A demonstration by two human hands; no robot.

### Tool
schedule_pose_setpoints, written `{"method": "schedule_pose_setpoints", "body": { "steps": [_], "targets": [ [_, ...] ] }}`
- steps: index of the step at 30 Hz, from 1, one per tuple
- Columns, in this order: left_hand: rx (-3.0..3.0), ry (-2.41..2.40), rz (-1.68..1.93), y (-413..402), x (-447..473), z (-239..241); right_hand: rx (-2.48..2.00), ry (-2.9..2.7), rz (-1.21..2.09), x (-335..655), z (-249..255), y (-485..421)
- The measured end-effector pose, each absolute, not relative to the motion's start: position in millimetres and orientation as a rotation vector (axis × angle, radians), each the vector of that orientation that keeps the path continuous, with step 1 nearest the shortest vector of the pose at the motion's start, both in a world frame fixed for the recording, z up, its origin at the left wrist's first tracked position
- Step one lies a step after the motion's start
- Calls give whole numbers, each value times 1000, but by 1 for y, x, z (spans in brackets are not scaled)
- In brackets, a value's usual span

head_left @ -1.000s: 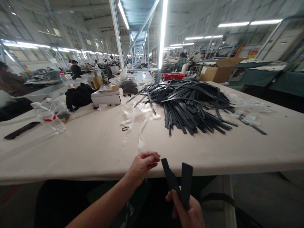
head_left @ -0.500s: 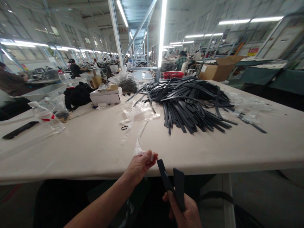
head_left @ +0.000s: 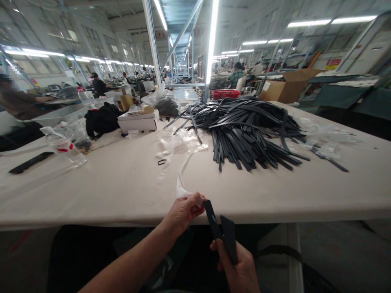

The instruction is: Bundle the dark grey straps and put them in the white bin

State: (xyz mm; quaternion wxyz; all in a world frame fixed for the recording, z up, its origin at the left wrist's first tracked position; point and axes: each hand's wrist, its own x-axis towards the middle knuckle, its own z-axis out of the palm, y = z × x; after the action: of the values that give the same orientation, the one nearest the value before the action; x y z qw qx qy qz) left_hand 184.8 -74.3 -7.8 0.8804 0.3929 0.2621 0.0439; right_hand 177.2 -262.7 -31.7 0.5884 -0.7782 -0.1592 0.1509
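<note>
Near the table's front edge, my left hand (head_left: 185, 211) is closed, pinching a strip of thin white plastic film (head_left: 180, 188) that trails back over the table. Its fingertips touch, or nearly touch, the tip of a flat black strap (head_left: 213, 219). Below the table edge, my right hand (head_left: 240, 266) is wrapped round this strap and a second black strap end (head_left: 228, 236), which fan apart in a V. Whether the two ends belong to one strap is hidden by the fingers. Beyond the hands lies a large pile of black straps (head_left: 244, 138).
Crumpled plastic film (head_left: 183, 140) and a small black buckle loop (head_left: 161, 162) lie mid-table. To the left are a clear bottle (head_left: 69, 150), a black strip (head_left: 30, 162), black cloth (head_left: 103, 120) and a white box (head_left: 139, 122). More clear plastic (head_left: 326, 136) lies right.
My left fingertips and the strap's tip have come together, closing the small gap between them. My right hand has risen slightly with the straps. The view has shifted a little.
</note>
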Motion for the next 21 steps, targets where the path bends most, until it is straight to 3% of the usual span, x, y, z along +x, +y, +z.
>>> {"method": "schedule_pose_setpoints", "body": {
  "steps": [21],
  "targets": [
    [942, 361, -68, -100, 175, -18, -1655, -299, 660, 186, -34, -253]
  ]
}}
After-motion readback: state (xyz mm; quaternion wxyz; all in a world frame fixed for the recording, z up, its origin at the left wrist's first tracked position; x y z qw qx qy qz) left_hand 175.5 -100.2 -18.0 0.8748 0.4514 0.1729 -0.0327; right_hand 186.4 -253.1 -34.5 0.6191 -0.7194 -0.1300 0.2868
